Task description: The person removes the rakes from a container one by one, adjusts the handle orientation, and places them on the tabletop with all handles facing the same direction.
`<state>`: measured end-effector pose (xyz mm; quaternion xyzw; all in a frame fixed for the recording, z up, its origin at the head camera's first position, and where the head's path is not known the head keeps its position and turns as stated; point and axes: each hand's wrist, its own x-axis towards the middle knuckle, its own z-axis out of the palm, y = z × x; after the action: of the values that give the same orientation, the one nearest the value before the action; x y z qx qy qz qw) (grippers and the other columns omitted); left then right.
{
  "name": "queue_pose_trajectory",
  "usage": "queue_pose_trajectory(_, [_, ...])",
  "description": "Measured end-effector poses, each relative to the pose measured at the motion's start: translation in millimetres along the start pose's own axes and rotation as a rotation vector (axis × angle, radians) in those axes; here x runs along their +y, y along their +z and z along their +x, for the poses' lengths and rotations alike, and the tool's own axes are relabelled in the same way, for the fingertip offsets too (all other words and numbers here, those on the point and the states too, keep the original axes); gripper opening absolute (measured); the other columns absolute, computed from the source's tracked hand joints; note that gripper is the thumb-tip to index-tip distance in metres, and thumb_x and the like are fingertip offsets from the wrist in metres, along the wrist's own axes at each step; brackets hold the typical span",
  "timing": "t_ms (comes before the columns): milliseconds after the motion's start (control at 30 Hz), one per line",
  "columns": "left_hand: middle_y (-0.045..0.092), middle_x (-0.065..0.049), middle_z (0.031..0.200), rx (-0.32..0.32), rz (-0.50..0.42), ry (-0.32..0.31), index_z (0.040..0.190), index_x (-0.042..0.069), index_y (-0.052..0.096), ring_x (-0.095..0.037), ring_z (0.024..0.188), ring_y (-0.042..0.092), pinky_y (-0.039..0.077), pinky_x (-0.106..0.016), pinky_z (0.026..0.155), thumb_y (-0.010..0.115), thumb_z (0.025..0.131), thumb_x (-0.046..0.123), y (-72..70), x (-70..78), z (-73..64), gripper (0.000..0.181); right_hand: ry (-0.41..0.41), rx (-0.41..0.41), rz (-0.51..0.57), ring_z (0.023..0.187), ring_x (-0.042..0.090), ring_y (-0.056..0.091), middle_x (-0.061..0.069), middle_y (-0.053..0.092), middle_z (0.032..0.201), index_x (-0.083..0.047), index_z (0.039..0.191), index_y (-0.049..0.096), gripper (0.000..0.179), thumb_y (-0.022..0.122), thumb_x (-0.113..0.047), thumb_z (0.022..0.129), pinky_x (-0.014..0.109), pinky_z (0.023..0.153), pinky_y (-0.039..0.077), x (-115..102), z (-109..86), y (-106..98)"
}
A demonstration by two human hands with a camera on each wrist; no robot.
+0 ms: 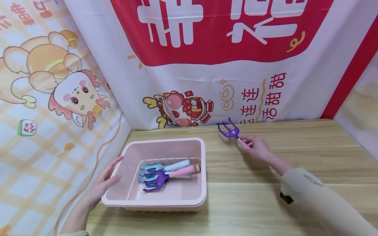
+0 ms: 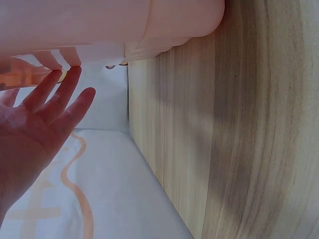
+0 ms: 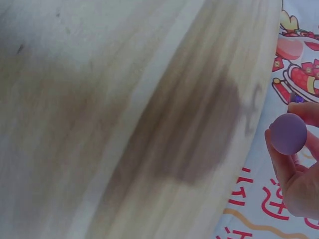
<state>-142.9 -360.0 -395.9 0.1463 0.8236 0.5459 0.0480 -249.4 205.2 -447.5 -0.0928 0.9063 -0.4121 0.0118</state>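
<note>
My right hand (image 1: pixel 257 148) pinches the pink handle of a purple hand rake (image 1: pixel 231 132), its tines pointing toward the back wall. In the right wrist view the handle's round end (image 3: pixel 288 134) sits between thumb and fingers. At the left, my left hand (image 1: pixel 104 180) rests against the side of a pale pink plastic bin (image 1: pixel 165 202), thumb at the rim. The left wrist view shows its fingers (image 2: pixel 70 88) fairly straight along the bin's outer wall. Inside the bin lie another purple rake (image 1: pixel 159 179) with a pink handle and light blue rakes (image 1: pixel 178 165) partly under it.
The bin stands on a wood-grain table (image 1: pixel 242 203). A white cloth with red print (image 1: pixel 215 75) hangs along the table's back edge. Another patterned cloth (image 1: pixel 44 157) closes off the left side, close beside my left arm.
</note>
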Motion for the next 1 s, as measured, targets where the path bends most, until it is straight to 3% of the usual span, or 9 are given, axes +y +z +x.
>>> queue_pose_trajectory(100, [0.016,-0.016,0.159,0.000,0.008,0.001,0.156,0.013,0.020,0.007,0.123,0.038,0.039,-0.015,0.091,0.047,0.101,0.007,-0.4,0.0,-0.9,0.061,0.053,-0.012,0.024,0.088,0.031,0.059,0.024,0.061,0.108,0.001,0.141,0.046,0.060,0.067,0.000,0.085,0.033,0.062,0.054,3,0.7,4])
queue_pose_trajectory(200, [0.018,-0.014,0.159,0.000,0.008,0.007,0.156,0.012,0.020,0.007,0.123,0.038,0.039,-0.015,0.091,0.047,0.101,0.006,-0.3,0.1,-1.9,0.061,0.115,-0.025,0.069,0.082,0.028,0.059,0.025,0.058,0.111,0.000,0.144,0.042,0.062,0.065,0.000,0.087,0.033,0.057,0.054,5,1.2,7])
queue_pose_trajectory(400, [0.032,0.003,0.152,-0.010,-0.033,0.010,0.156,0.011,0.019,0.002,0.122,0.044,0.043,-0.019,0.090,0.046,0.101,0.005,-0.2,0.9,-3.3,0.061,0.169,-0.037,0.120,0.067,0.026,0.061,0.026,0.055,0.114,0.001,0.146,0.037,0.063,0.062,-0.001,0.089,0.034,0.052,0.053,7,-0.7,12])
queue_pose_trajectory(533, [0.037,0.012,0.144,-0.024,-0.062,0.002,0.156,0.012,0.018,-0.001,0.120,0.047,0.047,-0.023,0.087,0.046,0.101,0.005,-1.1,0.7,-2.5,0.062,0.160,-0.032,0.054,0.070,0.026,0.061,0.026,0.057,0.114,0.003,0.144,0.039,0.061,0.064,-0.002,0.088,0.033,0.056,0.053,6,-2.5,16])
queue_pose_trajectory(667, [0.034,0.003,0.149,-0.028,-0.056,0.005,0.156,0.012,0.018,-0.001,0.120,0.046,0.046,-0.022,0.088,0.046,0.101,0.004,-0.6,0.8,-1.3,0.062,0.164,-0.032,-0.020,0.083,0.026,0.059,0.024,0.059,0.112,0.004,0.143,0.042,0.062,0.067,-0.004,0.087,0.031,0.064,0.052,4,-2.1,21])
queue_pose_trajectory(767, [0.023,-0.012,0.157,-0.021,-0.028,0.011,0.156,0.011,0.018,0.003,0.123,0.041,0.042,-0.018,0.090,0.046,0.101,0.004,0.2,1.3,-0.8,0.062,0.194,-0.032,-0.016,0.084,0.026,0.058,0.023,0.059,0.113,0.002,0.143,0.041,0.063,0.068,-0.005,0.087,0.031,0.065,0.052,3,-1.5,24])
queue_pose_trajectory(833, [0.015,-0.016,0.159,-0.020,-0.012,0.019,0.156,0.010,0.019,0.006,0.126,0.037,0.038,-0.014,0.092,0.046,0.101,0.004,0.1,1.2,-0.5,0.062,0.219,-0.031,0.009,0.083,0.025,0.058,0.024,0.057,0.114,0.001,0.144,0.041,0.064,0.069,-0.004,0.087,0.031,0.063,0.052,3,-1.0,25])
queue_pose_trajectory(1000, [0.012,-0.012,0.161,-0.025,-0.008,0.029,0.156,0.010,0.018,0.009,0.128,0.030,0.033,-0.011,0.094,0.046,0.101,0.004,-0.6,1.0,0.0,0.061,0.232,-0.023,0.018,0.086,0.026,0.058,0.024,0.058,0.112,0.001,0.143,0.042,0.066,0.072,-0.007,0.085,0.032,0.068,0.051,3,0.4,26])
